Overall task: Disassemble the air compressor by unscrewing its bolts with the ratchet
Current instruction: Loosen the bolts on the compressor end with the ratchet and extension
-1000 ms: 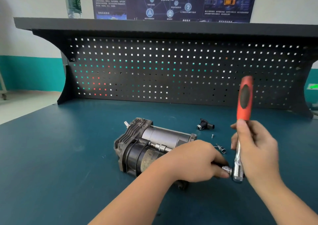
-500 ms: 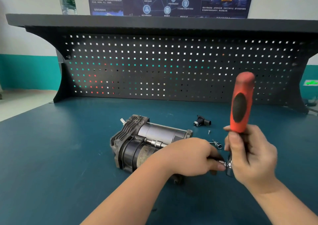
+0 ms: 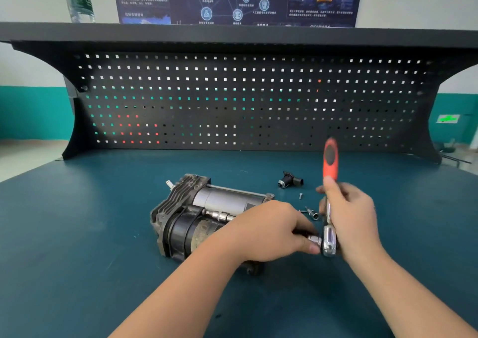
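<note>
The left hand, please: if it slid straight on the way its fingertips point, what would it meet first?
Probably the chrome ratchet head: the left hand grips the steel extension bar running into it, fingertips almost touching.

Grey air compressor [image 3: 204, 216] on its side; red-handled ratchet [image 3: 329, 208] upright at its end.

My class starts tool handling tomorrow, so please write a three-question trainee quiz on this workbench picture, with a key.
1. True or false: the right hand grips the ratchet by its metal shaft, below the orange handle.
2. Which lies on the bench behind the ratchet? A) a hammer B) a black fitting and a loose screw C) a drill
3. Fill in: the left hand holds the extension bar at the ratchet's ____, in front of the air compressor.

Key: 1 true; 2 B; 3 head.
</note>
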